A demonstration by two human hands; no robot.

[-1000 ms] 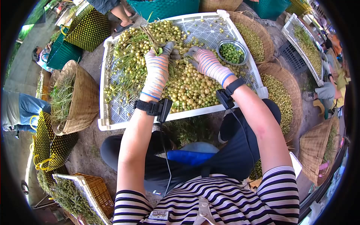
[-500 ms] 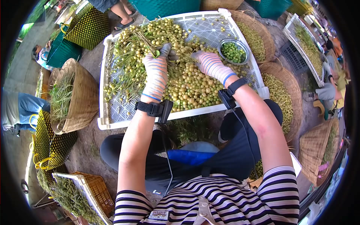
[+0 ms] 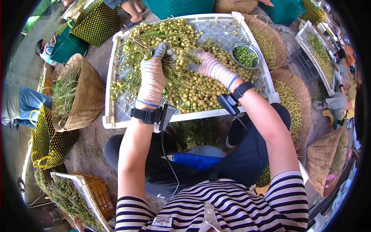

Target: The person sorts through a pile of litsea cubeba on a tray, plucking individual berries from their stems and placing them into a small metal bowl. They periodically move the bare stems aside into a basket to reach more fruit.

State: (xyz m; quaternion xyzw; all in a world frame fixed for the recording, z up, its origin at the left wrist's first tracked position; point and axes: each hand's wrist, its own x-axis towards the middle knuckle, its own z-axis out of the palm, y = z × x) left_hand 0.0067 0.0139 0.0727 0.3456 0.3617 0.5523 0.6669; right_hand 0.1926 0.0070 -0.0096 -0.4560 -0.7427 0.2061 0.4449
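A white mesh tray (image 3: pixel 110 120) lies in front of me, bearing loose yellow-green round fruits (image 3: pixel 201 91) and a heap of fruit-bearing stems (image 3: pixel 133 58). Gloved, my left hand (image 3: pixel 155 73) has its fingers curled round a bunch of stems at the heap's right side. My right hand (image 3: pixel 210 66), also gloved, is just right of it, thumb and fingers bent toward each other around fruit stems. A metal bowl (image 3: pixel 259 58) of small green fruits (image 3: pixel 244 56) stands on the tray, right of my right hand.
Wicker baskets of fruit (image 3: pixel 291 104) stand along the tray's right side. To the left are a tall wicker basket (image 3: pixel 87 96) with stems and yellow-black woven baskets (image 3: pixel 96 23). A person's legs (image 3: pixel 133 13) are beyond the tray; another person (image 3: pixel 33 102) is at the far left.
My left hand has shifted slightly left, and my right hand has moved left and a little down. The whole view has also shifted slightly.
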